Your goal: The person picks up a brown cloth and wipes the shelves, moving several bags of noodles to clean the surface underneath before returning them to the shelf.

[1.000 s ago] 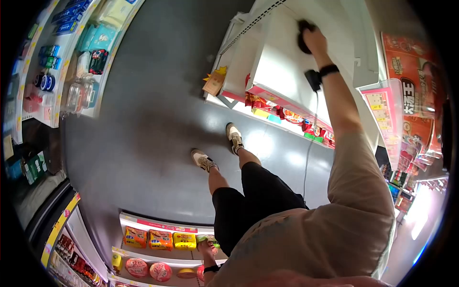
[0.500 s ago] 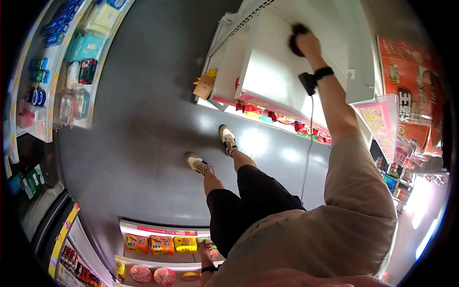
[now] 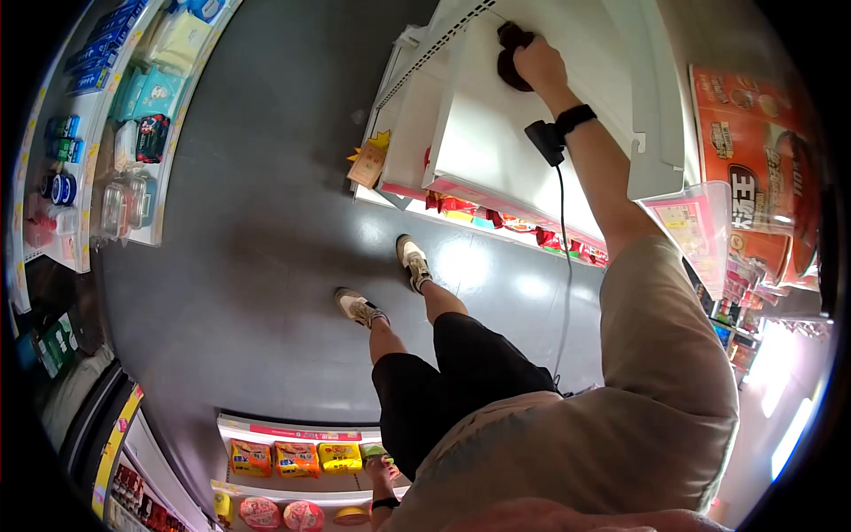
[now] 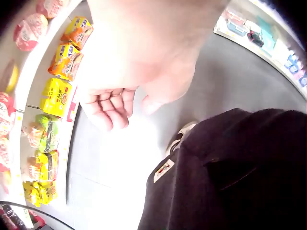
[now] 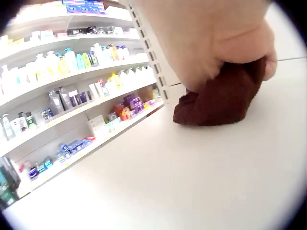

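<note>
My right hand [image 3: 541, 66] grips a dark brown cloth [image 3: 511, 73] against a white shelf board [image 3: 505, 129]. In the right wrist view the bunched cloth [image 5: 223, 98] sticks out beneath the palm and lies on the white surface, with most of the fingers hidden. Low at my side, my left hand [image 4: 129, 76] hangs with its fingers loosely curled and nothing in them. From above, that hand overlaps a green noodle packet [image 3: 372, 450] on the low shelf behind it.
A perforated upright [image 5: 146, 45] edges the white shelf. Red snack packets [image 3: 496, 217] fill the level below. Stocked shelves [image 5: 72, 62] of bottles stand across the aisle. Yellow and orange noodle packets [image 3: 297, 458] line the low shelf. A cable [image 3: 566, 266] hangs from my right wrist device.
My right hand has slid the cloth left and farther back over the shelf board, towards the perforated upright. The head view has shifted slightly. My left hand stays low at my side.
</note>
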The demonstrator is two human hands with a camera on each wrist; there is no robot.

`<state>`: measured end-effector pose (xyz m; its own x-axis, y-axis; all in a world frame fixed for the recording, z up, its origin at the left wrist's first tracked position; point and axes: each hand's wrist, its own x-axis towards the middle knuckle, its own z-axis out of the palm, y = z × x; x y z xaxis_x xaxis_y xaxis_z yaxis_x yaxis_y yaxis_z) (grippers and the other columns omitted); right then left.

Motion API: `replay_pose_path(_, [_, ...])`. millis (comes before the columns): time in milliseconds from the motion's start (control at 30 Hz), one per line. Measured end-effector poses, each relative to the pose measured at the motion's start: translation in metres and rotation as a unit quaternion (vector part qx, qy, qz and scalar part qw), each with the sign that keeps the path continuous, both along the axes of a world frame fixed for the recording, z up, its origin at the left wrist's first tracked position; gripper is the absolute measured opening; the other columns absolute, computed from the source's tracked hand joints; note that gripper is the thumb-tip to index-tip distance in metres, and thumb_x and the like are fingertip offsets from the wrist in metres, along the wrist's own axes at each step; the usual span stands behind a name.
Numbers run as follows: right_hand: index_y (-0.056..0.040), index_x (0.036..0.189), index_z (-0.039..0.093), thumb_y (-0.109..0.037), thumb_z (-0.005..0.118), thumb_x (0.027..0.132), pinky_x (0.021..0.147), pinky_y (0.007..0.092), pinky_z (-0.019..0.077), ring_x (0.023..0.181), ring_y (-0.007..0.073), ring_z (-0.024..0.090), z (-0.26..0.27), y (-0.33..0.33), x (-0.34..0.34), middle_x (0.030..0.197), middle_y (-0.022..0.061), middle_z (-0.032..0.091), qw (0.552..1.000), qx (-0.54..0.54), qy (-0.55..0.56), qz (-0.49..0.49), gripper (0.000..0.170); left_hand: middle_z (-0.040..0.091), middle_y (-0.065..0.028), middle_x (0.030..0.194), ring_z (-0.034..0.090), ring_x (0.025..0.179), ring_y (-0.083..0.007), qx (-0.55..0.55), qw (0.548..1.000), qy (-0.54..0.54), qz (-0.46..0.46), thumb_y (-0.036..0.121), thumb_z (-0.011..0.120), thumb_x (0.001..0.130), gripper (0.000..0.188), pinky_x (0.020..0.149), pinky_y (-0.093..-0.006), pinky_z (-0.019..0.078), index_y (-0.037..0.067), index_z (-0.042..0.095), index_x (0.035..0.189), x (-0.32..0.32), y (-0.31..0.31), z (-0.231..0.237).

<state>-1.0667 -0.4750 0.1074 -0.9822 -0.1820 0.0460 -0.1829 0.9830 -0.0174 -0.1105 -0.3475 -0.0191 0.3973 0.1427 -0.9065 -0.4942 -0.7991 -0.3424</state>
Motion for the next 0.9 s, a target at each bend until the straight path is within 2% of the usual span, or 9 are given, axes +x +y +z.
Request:
replay_pose_path(100, [0.0038, 0.106, 0.062, -0.035, 0.047, 0.086, 0.091, 0.0490, 0.0465, 0.103, 0.0455, 0.058, 0.024, 0.039, 0.012, 0.107, 0.0293, 0.062, 0.999, -0.013, -0.007, 0.047, 0.046, 0.048, -0.0025, 0.058, 0.045, 0.044, -0.0142, -0.016, 1.000, 0.001, -0.001, 0.025, 0.051, 0.090, 0.020, 0.037, -0.0278, 0.0363, 0.009, 0.051, 0.076, -0.002, -0.011, 0.002])
replay_pose_path(200, [0.0058, 0.103, 0.063, -0.032, 0.041, 0.090, 0.088, 0.0477, 0.0481, 0.099, 0.0436, 0.060, -0.042, 0.177, -0.071, 0.104, 0.0266, 0.064, 0.987, 0.159, -0.006, -0.033, 0.046, 0.053, -0.0025, 0.063, 0.044, 0.044, -0.0132, -0.090, 0.996, 0.026, 0.015, 0.023, 0.049, 0.093, 0.017, 0.038, -0.0273, 0.0352, 0.009, 0.056, 0.086, 0.016, 0.005, -0.017])
replay_pose_path(233, [0.0062, 0.100, 0.065, -0.030, 0.042, 0.089, 0.087, 0.0462, 0.0490, 0.098, 0.0426, 0.061, -0.038, 0.162, -0.060, 0.102, 0.0263, 0.065, 0.990, 0.082, 0.008, -0.112, 0.044, 0.052, -0.0026, 0.064, 0.043, 0.045, -0.0124, -0.061, 0.997, 0.041, 0.021, 0.025, 0.051, 0.093, 0.016, 0.039, -0.0263, 0.0356, 0.009, 0.054, 0.088, -0.003, -0.003, 0.001])
replay_pose_path(433, [0.0027, 0.107, 0.063, -0.030, 0.051, 0.081, 0.091, 0.0471, 0.0474, 0.103, 0.0445, 0.059, 0.002, -0.022, 0.005, 0.106, 0.0292, 0.062, 0.999, -0.033, -0.021, 0.028, 0.043, 0.047, -0.0007, 0.061, 0.041, 0.043, -0.0104, -0.014, 0.997, 0.024, -0.072, 0.030, 0.050, 0.092, 0.023, 0.038, -0.0240, 0.0356, 0.012, 0.050, 0.078, -0.011, -0.015, 0.017])
replay_pose_path(500, [0.0008, 0.108, 0.061, -0.036, 0.056, 0.083, 0.089, 0.0480, 0.0476, 0.099, 0.0462, 0.059, -0.005, -0.054, 0.006, 0.101, 0.0277, 0.064, 0.979, -0.127, -0.010, 0.160, 0.044, 0.050, -0.0009, 0.057, 0.046, 0.043, -0.0107, -0.013, 0.991, 0.064, -0.115, 0.031, 0.049, 0.092, 0.025, 0.038, -0.0245, 0.0383, 0.009, 0.054, 0.080, -0.037, -0.036, 0.030])
replay_pose_path(600, [-0.0019, 0.110, 0.061, -0.039, 0.057, 0.085, 0.089, 0.0457, 0.0469, 0.103, 0.0449, 0.058, 0.020, -0.062, 0.040, 0.106, 0.0260, 0.063, 0.962, -0.214, 0.021, 0.167, 0.044, 0.053, -0.0030, 0.061, 0.047, 0.044, -0.0120, -0.038, 0.994, 0.063, -0.076, 0.033, 0.049, 0.094, 0.028, 0.040, -0.0259, 0.0406, 0.007, 0.055, 0.084, -0.022, -0.046, 0.020])
replay_pose_path(767, [-0.0046, 0.117, 0.059, -0.036, 0.053, 0.087, 0.089, 0.0446, 0.0471, 0.104, 0.0412, 0.059, 0.022, 0.111, 0.032, 0.111, 0.0241, 0.062, 0.901, -0.431, 0.042, -0.001, 0.044, 0.056, -0.0032, 0.074, 0.055, 0.062, -0.0163, -0.010, 0.997, 0.019, -0.070, 0.035, 0.047, 0.096, 0.026, 0.062, -0.0344, 0.0515, 0.011, 0.054, 0.104, 0.003, -0.049, 0.023])
replay_pose_path(800, [-0.0050, 0.118, 0.058, -0.035, 0.053, 0.087, 0.089, 0.0447, 0.0470, 0.104, 0.0410, 0.059, 0.011, 0.155, 0.026, 0.111, 0.0239, 0.062, 0.921, -0.386, 0.035, -0.043, 0.044, 0.055, -0.0050, 0.069, 0.048, 0.049, -0.0133, -0.046, 0.997, 0.045, -0.037, 0.037, 0.047, 0.097, 0.030, 0.044, -0.0266, 0.0428, 0.008, 0.055, 0.095, 0.004, -0.043, 0.034])
replay_pose_path(900, [-0.0062, 0.120, 0.057, -0.034, 0.051, 0.087, 0.090, 0.0451, 0.0469, 0.104, 0.0405, 0.059, -0.014, 0.222, 0.027, 0.111, 0.0234, 0.062, 0.976, -0.148, -0.003, -0.159, 0.044, 0.056, -0.0053, 0.068, 0.050, 0.049, -0.0134, -0.015, 0.998, 0.022, -0.059, 0.031, 0.046, 0.096, 0.025, 0.042, -0.0264, 0.0419, 0.008, 0.053, 0.092, 0.008, -0.035, 0.036])
